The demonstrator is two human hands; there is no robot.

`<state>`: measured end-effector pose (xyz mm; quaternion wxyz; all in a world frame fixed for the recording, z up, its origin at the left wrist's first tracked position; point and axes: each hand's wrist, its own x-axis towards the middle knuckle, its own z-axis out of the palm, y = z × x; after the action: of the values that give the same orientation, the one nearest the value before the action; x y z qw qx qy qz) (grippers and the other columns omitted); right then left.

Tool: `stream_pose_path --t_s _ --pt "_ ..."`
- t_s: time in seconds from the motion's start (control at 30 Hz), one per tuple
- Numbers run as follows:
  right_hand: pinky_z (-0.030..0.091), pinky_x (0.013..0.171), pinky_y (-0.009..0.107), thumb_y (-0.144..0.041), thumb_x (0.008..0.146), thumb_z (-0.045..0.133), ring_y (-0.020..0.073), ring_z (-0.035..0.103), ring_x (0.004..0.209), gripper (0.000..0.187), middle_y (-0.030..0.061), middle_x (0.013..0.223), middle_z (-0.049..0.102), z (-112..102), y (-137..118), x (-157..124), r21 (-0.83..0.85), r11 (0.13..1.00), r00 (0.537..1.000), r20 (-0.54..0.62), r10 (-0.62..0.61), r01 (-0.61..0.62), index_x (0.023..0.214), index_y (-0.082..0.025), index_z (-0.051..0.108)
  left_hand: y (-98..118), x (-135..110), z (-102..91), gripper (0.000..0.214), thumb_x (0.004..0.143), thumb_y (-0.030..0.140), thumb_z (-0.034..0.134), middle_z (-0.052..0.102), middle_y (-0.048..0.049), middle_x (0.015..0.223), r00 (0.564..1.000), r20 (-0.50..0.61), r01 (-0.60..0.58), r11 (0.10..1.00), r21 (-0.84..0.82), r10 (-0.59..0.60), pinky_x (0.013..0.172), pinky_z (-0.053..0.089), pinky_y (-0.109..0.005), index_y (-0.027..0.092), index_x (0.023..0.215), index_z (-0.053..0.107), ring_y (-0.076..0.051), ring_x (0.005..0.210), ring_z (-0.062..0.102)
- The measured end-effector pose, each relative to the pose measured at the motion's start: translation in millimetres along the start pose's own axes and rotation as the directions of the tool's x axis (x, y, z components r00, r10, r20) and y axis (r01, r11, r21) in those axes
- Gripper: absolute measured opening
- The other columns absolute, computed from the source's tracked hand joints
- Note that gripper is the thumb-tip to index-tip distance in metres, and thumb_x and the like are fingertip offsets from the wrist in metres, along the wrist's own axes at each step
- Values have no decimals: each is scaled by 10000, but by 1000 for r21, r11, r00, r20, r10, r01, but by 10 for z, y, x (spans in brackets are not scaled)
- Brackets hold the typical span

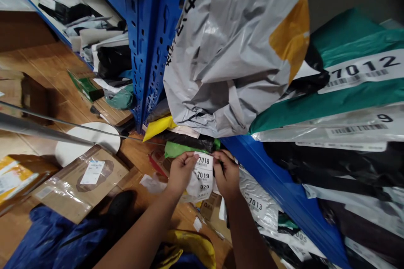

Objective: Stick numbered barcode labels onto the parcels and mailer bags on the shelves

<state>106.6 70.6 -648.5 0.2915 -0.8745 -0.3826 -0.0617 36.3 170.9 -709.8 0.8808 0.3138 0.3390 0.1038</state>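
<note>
Both my hands hold a white strip of number labels (203, 174) reading 7018, 7019 and a partly hidden number ending in 020. My left hand (180, 171) pinches its left edge. My right hand (226, 172) pinches the right edge, fingers closed on it. A large grey plastic mail bag (233, 46) hangs just above, on a blue shelf rack (148, 38). A green parcel (347, 80) labelled 7012 lies to the right on the shelf.
A blue shelf edge (284, 193) runs diagonally lower right, with more labelled bags under it, one reading 7013 (255, 204). A cardboard parcel (78, 180), a white round base (85, 143), blue fabric (53, 239) and yellow parcels lie on the wooden floor.
</note>
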Motion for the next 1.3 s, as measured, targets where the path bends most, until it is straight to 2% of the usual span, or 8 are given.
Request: stream_pose_path --t_s 0.07,0.17,0.37,0.57,0.73,0.87,1.1,1.3 --pt "463 669 283 -270 856 497 167 595 679 177 7 686 646 -9 -17 46 78 989 992 36 119 -122 738 -198 608 -43 91 103 447 519 541 772 570 38 497 1000 -9 -11 1000 -23 11 486 391 -205 140 678 650 -88 467 480" --pt "471 689 291 -369 805 585 168 596 660 189 -5 647 635 33 -28 90 107 967 972 -7 234 -232 742 -195 626 -95 158 174 416 519 523 766 573 36 493 999 -41 -36 999 -19 36 480 379 -203 145 622 625 -84 465 463" --pt "494 749 367 -361 743 582 211 608 678 185 38 676 666 134 36 101 27 955 949 -100 297 -296 721 -195 660 -41 123 217 341 544 458 754 561 38 481 994 -95 -51 998 27 54 466 340 -193 154 552 600 -79 464 446" --pt "446 889 474 -383 715 564 292 626 860 289 121 850 703 125 108 130 -21 919 919 -44 393 -394 858 -165 689 -7 103 292 322 505 442 755 580 22 474 998 -56 -4 1000 24 5 461 370 -215 166 593 613 -106 440 493" --pt "464 851 452 -374 697 558 271 626 795 229 92 787 699 104 123 171 -31 914 914 1 405 -405 770 -194 677 -107 174 317 206 589 366 696 621 5 530 989 -144 -17 990 138 37 494 379 -219 173 599 623 -115 477 521" --pt "475 823 429 -361 694 527 255 615 748 241 89 746 684 144 89 189 -29 924 924 -33 380 -381 759 -182 675 -128 201 307 148 638 322 641 595 16 534 972 -225 1 961 276 64 497 331 -225 185 586 617 -115 489 495" --pt "489 773 427 -359 644 520 264 621 697 252 106 728 704 224 113 181 -19 912 904 -138 404 -410 710 -176 680 -103 176 300 272 646 389 657 477 56 452 983 -178 29 916 400 46 483 278 -227 183 498 560 -93 453 387" --pt "490 731 392 -307 666 505 259 633 697 198 92 725 712 291 163 156 -27 919 901 -210 380 -394 680 -189 664 -150 -93 249 431 637 545 666 431 54 415 964 -263 77 892 445 48 464 258 -228 202 458 477 -100 443 367"
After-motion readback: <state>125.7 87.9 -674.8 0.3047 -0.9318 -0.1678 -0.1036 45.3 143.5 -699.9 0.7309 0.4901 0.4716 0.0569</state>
